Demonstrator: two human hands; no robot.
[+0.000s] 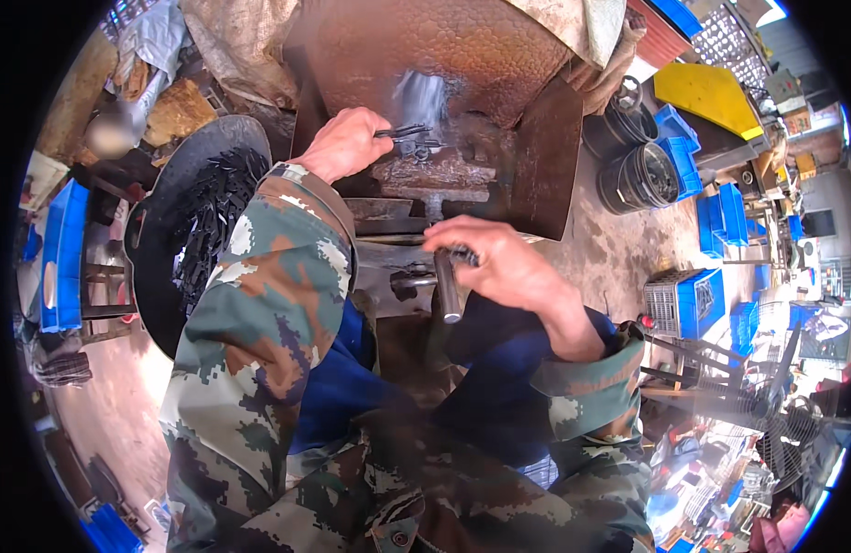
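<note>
I look down over my own camouflage sleeves (260, 304) at a rusty steel machine housing (444, 55), its back plate dimpled and brown, with flat side walls (545, 157) boxing in a grimy work bed (430, 170). A pale blur sits just above the bed; I cannot tell what it is.

To my left stands a wide, dark, round pan (153, 230), heaped with small black metal pieces (213, 212), thin and jumbled like offcuts.

On the concrete floor to my right sit black buckets (642, 175) and blue plastic crates (707, 300), well apart from my hands.

My right hand (499, 267) is clenched around the top of a steel lever handle (449, 286), a smooth grey round bar that juts toward me. It looks stiff, heavy and somewhat slick, so I judge a full wrap near its end gives the surest hold.

My left hand (347, 143) reaches forward onto the bed, thumb and fingers pinching a small dark metal part (402, 132), slim and flat, held level with its far end over the bed's centre. I judge it light, rigid and probably sharp-edged, best held by the near end, fingers kept clear of the middle of the machine.
</note>
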